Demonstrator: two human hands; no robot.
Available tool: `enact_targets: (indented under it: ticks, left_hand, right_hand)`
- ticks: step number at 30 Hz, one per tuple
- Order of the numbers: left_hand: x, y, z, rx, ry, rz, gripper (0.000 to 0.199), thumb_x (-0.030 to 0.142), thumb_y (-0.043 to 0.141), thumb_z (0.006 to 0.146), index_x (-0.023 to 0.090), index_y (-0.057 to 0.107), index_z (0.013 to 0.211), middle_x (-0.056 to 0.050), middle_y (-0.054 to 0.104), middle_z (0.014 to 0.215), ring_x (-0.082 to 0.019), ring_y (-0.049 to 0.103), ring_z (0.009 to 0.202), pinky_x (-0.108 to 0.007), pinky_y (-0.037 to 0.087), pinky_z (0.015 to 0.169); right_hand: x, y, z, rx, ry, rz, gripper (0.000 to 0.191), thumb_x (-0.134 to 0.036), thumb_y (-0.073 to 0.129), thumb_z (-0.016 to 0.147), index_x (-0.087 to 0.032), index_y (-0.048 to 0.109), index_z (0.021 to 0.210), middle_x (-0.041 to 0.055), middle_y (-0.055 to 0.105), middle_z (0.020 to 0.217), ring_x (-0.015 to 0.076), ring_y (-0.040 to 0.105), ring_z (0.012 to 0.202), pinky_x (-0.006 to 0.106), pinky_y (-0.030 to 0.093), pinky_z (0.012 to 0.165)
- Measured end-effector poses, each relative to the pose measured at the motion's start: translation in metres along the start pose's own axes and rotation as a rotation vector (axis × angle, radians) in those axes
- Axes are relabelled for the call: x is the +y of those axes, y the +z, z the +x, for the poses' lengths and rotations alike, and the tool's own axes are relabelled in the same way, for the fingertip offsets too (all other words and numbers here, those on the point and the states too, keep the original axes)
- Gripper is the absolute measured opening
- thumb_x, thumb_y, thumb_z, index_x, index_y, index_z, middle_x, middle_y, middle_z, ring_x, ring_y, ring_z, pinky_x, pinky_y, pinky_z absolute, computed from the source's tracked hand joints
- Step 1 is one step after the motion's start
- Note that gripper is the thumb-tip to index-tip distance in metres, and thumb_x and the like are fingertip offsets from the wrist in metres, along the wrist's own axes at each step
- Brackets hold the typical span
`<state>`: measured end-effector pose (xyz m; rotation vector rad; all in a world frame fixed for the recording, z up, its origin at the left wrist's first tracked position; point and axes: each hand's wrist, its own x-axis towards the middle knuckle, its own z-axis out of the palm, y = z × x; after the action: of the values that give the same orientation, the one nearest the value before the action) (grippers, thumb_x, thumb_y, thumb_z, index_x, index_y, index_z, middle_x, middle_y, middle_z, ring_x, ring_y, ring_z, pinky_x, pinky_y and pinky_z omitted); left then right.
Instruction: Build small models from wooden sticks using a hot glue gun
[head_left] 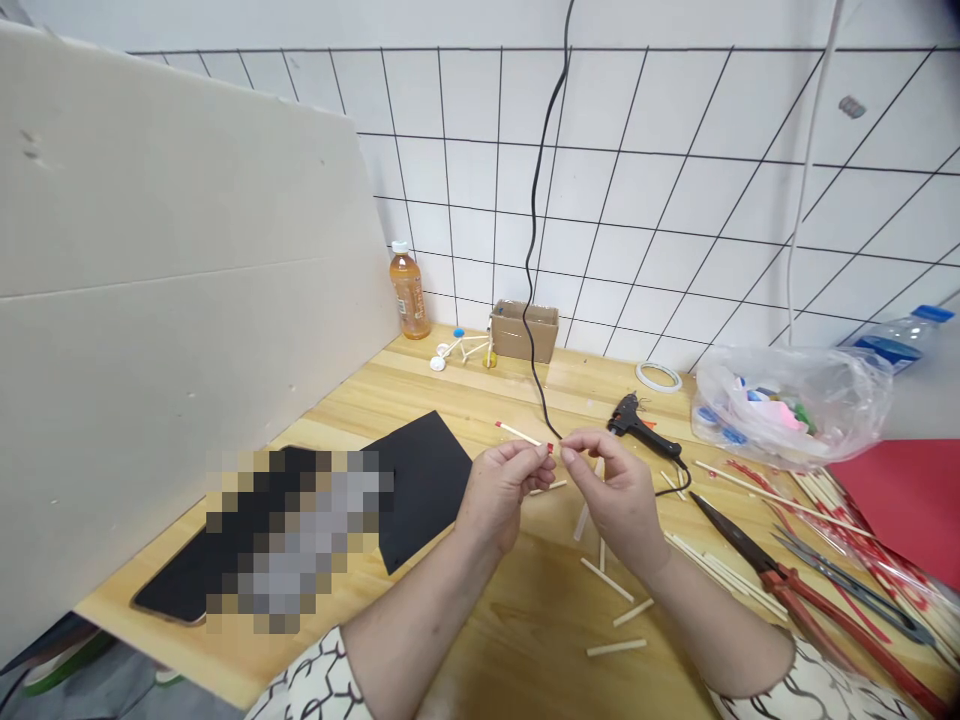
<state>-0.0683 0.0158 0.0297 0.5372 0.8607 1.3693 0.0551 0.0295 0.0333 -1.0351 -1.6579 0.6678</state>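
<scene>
Stick [517, 433], left of the glue gun [646, 432], sits pinched in our left hand [501, 488], presumably for steadiness; whether our right hand [619, 492], close beside, grips anything, we cannot tell.

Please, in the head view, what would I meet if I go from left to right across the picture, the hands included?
Black phone-like device → orange drink bottle → left hand → right hand → clear plastic bag → blue-capped bottle.
</scene>
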Motion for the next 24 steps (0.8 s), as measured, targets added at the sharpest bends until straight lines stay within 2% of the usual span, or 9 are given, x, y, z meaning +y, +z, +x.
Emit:
enact_targets:
  ticks: [5, 8, 15, 24]
  left_hand:
    - [0.001, 0.002, -0.001, 0.020, 0.009, 0.052, 0.020, 0.027, 0.073, 0.056, 0.010, 0.061, 0.056, -0.002, 0.060, 0.056, -0.007, 0.051, 0.052, -0.021, 0.041, 0.056]
    - [0.000, 0.002, -0.002, 0.004, 0.038, 0.102, 0.018, 0.026, 0.071, 0.057, 0.010, 0.061, 0.055, -0.001, 0.059, 0.055, -0.008, 0.050, 0.052, -0.021, 0.041, 0.058]
    - [-0.004, 0.002, -0.003, -0.020, 0.093, 0.219, 0.017, 0.026, 0.071, 0.058, 0.012, 0.062, 0.057, -0.001, 0.058, 0.051, -0.010, 0.051, 0.053, -0.023, 0.040, 0.059]
    - [-0.001, 0.004, -0.004, -0.046, 0.104, 0.258, 0.014, 0.024, 0.070, 0.058, 0.012, 0.063, 0.057, -0.001, 0.061, 0.054, -0.009, 0.051, 0.053, -0.022, 0.041, 0.059]
  right_hand:
    - [-0.004, -0.008, 0.007, -0.062, 0.124, -0.006, 0.014, -0.031, 0.056, 0.076, -0.018, 0.061, 0.079, 0.0034, 0.064, 0.078, 0.0172, 0.056, 0.076, 0.031, 0.042, 0.072]
    - [-0.006, -0.008, 0.009, -0.116, 0.152, -0.020, 0.012, -0.030, 0.058, 0.072, -0.019, 0.061, 0.075, 0.0025, 0.063, 0.074, 0.0167, 0.056, 0.073, 0.030, 0.042, 0.070]
    - [-0.012, -0.009, 0.010, -0.147, 0.201, -0.005, 0.013, -0.029, 0.056, 0.070, -0.018, 0.057, 0.064, -0.0001, 0.058, 0.061, 0.0146, 0.052, 0.063, 0.027, 0.041, 0.062]
    - [-0.005, -0.006, 0.010, -0.202, 0.407, 0.312, 0.015, -0.031, 0.061, 0.068, -0.017, 0.057, 0.063, -0.0022, 0.059, 0.059, 0.0120, 0.053, 0.059, 0.024, 0.042, 0.061]
